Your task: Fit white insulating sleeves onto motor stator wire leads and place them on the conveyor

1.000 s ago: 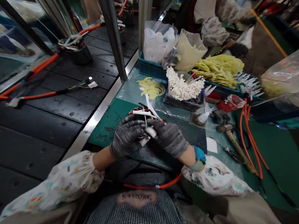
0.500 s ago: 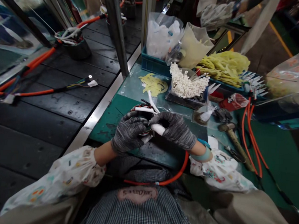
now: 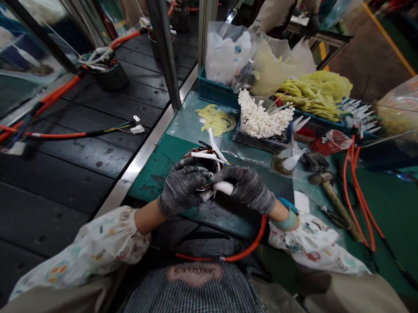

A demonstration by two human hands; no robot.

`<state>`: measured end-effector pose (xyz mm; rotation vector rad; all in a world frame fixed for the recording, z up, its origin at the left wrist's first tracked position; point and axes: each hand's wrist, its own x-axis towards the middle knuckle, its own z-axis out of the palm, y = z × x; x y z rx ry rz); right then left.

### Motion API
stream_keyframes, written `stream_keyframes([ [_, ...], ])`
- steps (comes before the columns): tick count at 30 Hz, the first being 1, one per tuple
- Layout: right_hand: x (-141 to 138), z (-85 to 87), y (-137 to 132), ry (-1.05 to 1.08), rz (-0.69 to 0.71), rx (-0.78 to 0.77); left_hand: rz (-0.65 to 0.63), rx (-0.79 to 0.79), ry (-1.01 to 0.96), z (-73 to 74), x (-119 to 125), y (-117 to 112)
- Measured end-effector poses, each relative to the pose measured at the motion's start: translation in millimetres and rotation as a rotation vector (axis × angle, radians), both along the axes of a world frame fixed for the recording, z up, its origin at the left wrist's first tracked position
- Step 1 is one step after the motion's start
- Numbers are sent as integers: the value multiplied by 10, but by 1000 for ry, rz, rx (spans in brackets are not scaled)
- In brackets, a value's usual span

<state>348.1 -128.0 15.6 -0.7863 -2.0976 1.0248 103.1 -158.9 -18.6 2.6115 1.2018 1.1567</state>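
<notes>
Wire harness (image 3: 206, 157), a dense knot of thin red, black and white leads with stiff white sleeved branches, sits just above the green mat (image 3: 152, 170). My gloved left hand (image 3: 182, 190) and right hand (image 3: 244, 188) both curl closed around it, fingers gripping, a white sleeve (image 3: 223, 187) pinched between them.

A black slatted conveyor (image 3: 71, 163) runs beside a green workbench (image 3: 150, 170).
</notes>
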Motion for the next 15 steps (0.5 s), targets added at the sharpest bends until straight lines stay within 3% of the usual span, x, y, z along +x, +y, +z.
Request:
stream_keyframes([
  [3, 22, -147, -34, -88, 67, 148, 4, 33, -12, 12, -2, -13],
  [8, 28, -224, -168, -19, 26, 122, -6, 4, -14, 45, 8, 7],
  [12, -70, -77, -180, -14, 188, 329, -4, -23, -18, 126, -14, -11],
  [14, -263, 96, -133, -189, 123, 336, -25, 19, -6, 173, -70, -61],
  [15, -386, 208, -98, -294, -14, 232, -37, 49, -9, 184, -104, -74],
])
